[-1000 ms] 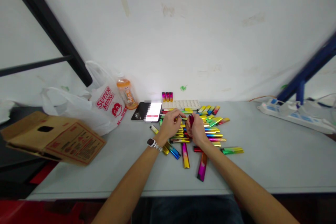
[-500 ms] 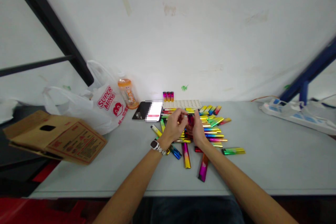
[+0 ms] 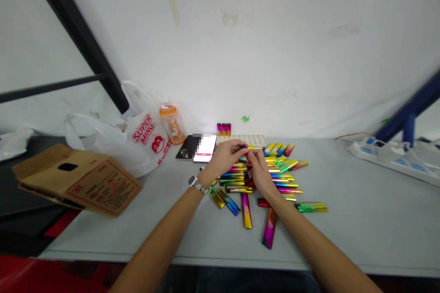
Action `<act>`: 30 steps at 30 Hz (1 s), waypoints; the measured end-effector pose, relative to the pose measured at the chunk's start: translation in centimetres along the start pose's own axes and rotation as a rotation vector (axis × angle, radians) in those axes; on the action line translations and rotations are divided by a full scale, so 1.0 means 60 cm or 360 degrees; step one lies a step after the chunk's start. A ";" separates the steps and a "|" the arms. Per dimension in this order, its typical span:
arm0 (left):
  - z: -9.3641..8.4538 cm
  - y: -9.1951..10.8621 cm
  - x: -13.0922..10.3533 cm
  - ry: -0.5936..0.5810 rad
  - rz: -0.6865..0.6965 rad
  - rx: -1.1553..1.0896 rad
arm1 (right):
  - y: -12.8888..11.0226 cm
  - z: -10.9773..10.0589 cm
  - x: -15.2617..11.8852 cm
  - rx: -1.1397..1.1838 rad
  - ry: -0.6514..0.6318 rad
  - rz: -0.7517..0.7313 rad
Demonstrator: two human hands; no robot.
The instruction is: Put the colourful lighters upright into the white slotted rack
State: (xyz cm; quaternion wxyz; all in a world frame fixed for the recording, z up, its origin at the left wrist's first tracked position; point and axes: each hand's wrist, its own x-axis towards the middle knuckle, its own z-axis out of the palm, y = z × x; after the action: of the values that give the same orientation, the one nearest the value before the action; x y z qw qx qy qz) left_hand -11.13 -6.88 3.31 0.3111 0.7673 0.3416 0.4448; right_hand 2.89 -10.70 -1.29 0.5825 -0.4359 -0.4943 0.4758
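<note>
My left hand, with a watch on the wrist, is closed with its fingertips against those of my right hand. Between them they pinch a magenta lighter, mostly hidden by the fingers. Beneath and around both hands lies a pile of shiny lighters in yellow, green, blue, red and purple. Behind the hands is a white studded tray. Three magenta-and-gold lighters stand upright at its left end. A purple-and-red lighter rests near the right forearm.
Left of the pile lie a black device and a phone with a lit screen. An orange-capped bottle, a white plastic bag and a cardboard box stand further left. A white power strip lies at the right.
My view has shifted slightly, so the scene sits a little lower and further right. The lighter in my hands is now mostly covered by fingers; my right hand has turned and its fingertips meet the left's.
</note>
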 end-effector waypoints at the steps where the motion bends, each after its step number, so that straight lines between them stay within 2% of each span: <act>1: -0.011 0.002 0.012 -0.0039 0.0013 0.0035 | -0.003 -0.001 0.001 -0.0050 0.0058 -0.0070; 4: -0.044 0.011 0.064 -0.0102 0.0092 0.0181 | -0.011 -0.008 0.006 -0.0195 0.0228 -0.0250; 8: -0.078 0.014 0.148 -0.0099 0.0124 0.0633 | -0.021 -0.021 0.012 -0.0200 0.0239 -0.0216; 11: -0.087 -0.002 0.195 -0.0139 0.0141 0.1003 | -0.028 -0.025 0.014 -0.0161 0.0195 -0.0179; 13: -0.086 -0.019 0.212 -0.0226 0.0139 0.1178 | -0.031 -0.025 0.013 -0.0166 0.0181 -0.0180; 17: -0.072 -0.050 0.218 -0.0337 0.0073 0.1367 | -0.033 -0.024 0.011 -0.0214 0.0094 -0.0142; 23: -0.061 -0.082 0.211 -0.0394 0.0004 0.1547 | -0.031 -0.030 0.011 -0.0278 0.0011 -0.0119; 30: -0.067 -0.093 0.211 -0.0446 0.0030 0.1527 | -0.031 -0.033 0.013 -0.0323 -0.0003 -0.0140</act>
State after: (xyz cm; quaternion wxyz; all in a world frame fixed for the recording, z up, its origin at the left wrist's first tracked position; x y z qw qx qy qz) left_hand -11.43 7.12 6.57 -0.0381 0.8793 0.4557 0.1330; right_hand 5.15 -10.32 0.37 0.5552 -0.4700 -0.5593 0.3976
